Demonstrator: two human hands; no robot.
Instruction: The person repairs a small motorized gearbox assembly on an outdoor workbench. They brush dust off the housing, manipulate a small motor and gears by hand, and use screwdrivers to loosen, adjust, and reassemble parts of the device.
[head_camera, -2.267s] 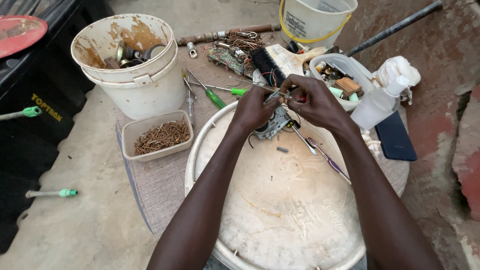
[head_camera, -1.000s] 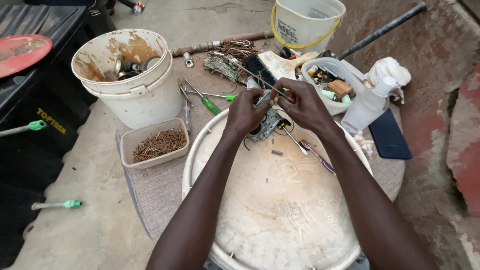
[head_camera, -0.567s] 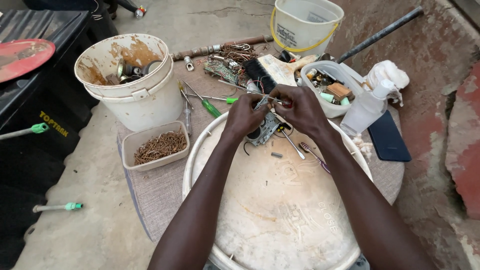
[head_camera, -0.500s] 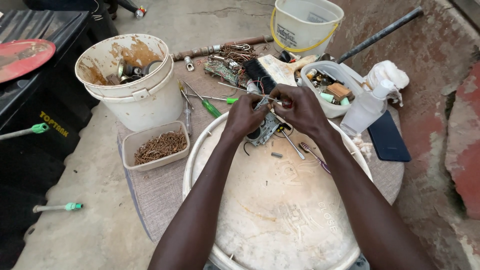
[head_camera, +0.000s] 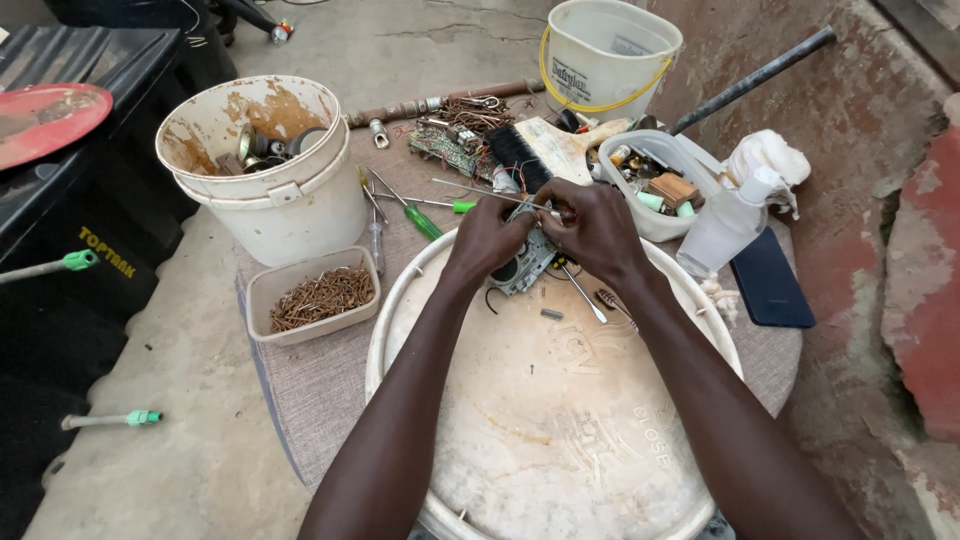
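Both my hands meet over the far edge of a round white lid (head_camera: 560, 420). My left hand (head_camera: 487, 238) grips a small grey electronic part (head_camera: 527, 266) with wires and a round dark piece. My right hand (head_camera: 592, 228) pinches a thin metal rod (head_camera: 480, 190) whose shaft points left, its tip at the part. A loose screwdriver (head_camera: 583, 295) and a small screw (head_camera: 551, 314) lie on the lid just below my hands.
A dirty white bucket (head_camera: 262, 170) with metal bits stands left, with a tray of rusty screws (head_camera: 312, 295) in front. Green-handled screwdrivers (head_camera: 420, 218), a circuit board (head_camera: 445, 145), a brush (head_camera: 520, 155), a parts tub (head_camera: 650, 185), a spray bottle (head_camera: 725, 220), and a dark phone (head_camera: 767, 290) surround the lid.
My hands have stayed on the small part at the lid's far edge with only slight finger shifts. The view has shifted a little.
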